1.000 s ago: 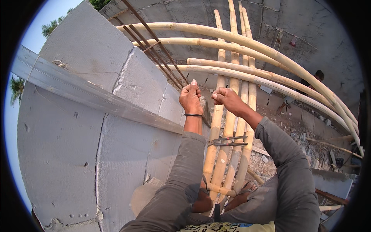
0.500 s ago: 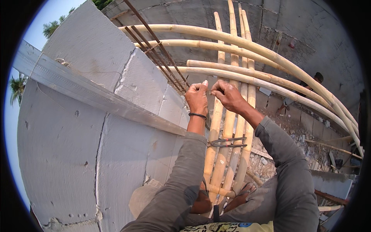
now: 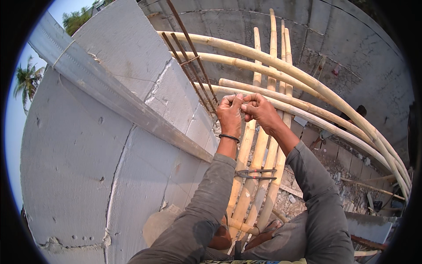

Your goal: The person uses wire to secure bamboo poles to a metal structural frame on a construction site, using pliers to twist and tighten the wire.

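Observation:
My left hand (image 3: 230, 119) is closed in a pinch, thumb and fingertips pressed together, with a black band around its wrist. Right beside it, my right hand (image 3: 259, 113) is also pinched, and the fingertips of both hands meet or nearly meet. Whatever sits between them is too small to make out. The hands are above a row of long bamboo poles (image 3: 263, 145). A pair of dark, long-handled pincers (image 3: 256, 174) lies across those poles, nearer to me than the hands.
A grey block wall (image 3: 74, 154) rises at my left, with a long metal channel (image 3: 132, 105) slanting across it. Rusty rebar (image 3: 193, 53) stands at its end. Curved bamboo poles (image 3: 299, 66) cross ahead. Below right are rubble (image 3: 327, 154) and another person (image 3: 358, 112).
My hands have come closer together, and the small gap between their fingertips has closed. The whole view has shifted a little; the pincers still lie on the bamboo.

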`<act>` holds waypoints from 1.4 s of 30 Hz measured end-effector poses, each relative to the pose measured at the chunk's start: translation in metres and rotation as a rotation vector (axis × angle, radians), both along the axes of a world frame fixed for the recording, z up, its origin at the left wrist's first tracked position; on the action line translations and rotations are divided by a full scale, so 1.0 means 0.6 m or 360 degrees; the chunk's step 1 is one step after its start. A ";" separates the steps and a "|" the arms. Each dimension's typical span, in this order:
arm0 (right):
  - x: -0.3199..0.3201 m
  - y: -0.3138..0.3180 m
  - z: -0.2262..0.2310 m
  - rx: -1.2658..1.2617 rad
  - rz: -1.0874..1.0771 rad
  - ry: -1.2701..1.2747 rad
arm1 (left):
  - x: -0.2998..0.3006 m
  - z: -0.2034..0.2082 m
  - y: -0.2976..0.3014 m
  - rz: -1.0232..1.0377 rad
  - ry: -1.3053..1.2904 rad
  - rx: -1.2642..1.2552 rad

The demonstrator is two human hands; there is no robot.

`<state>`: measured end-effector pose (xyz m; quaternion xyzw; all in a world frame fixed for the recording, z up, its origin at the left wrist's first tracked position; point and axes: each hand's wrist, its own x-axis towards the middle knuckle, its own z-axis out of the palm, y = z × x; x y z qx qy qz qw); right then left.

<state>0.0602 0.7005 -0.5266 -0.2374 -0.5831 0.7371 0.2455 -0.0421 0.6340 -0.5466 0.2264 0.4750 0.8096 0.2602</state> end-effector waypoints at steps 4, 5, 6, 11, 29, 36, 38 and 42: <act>-0.054 0.034 0.037 0.0012 -0.0035 -0.0045 | -0.040 0.036 -0.020 0.0208 -0.0003 0.0066; -0.080 0.038 0.060 0.0003 -0.0129 -0.0023 | -0.054 0.058 -0.018 0.0404 0.0009 0.0098; -0.101 0.063 0.089 0.0087 -0.0163 0.0005 | -0.055 0.076 -0.006 0.0571 -0.0002 0.0134; -0.227 0.114 0.222 0.0168 0.0185 -0.0326 | -0.045 0.187 0.022 0.0672 -0.0449 0.0233; -0.290 0.069 0.236 0.0324 -0.0078 0.0216 | -0.097 0.205 0.008 0.0548 -0.0408 0.0379; -0.170 0.083 0.245 0.1254 -0.0385 -0.0362 | -0.056 0.165 0.013 0.0750 -0.0316 0.0131; -0.119 0.077 0.211 0.1371 -0.0199 -0.0383 | -0.054 0.156 0.010 0.0560 -0.0198 0.0102; -0.055 0.059 0.169 0.1372 -0.0118 -0.0462 | -0.029 0.133 0.019 0.0162 -0.0006 0.0049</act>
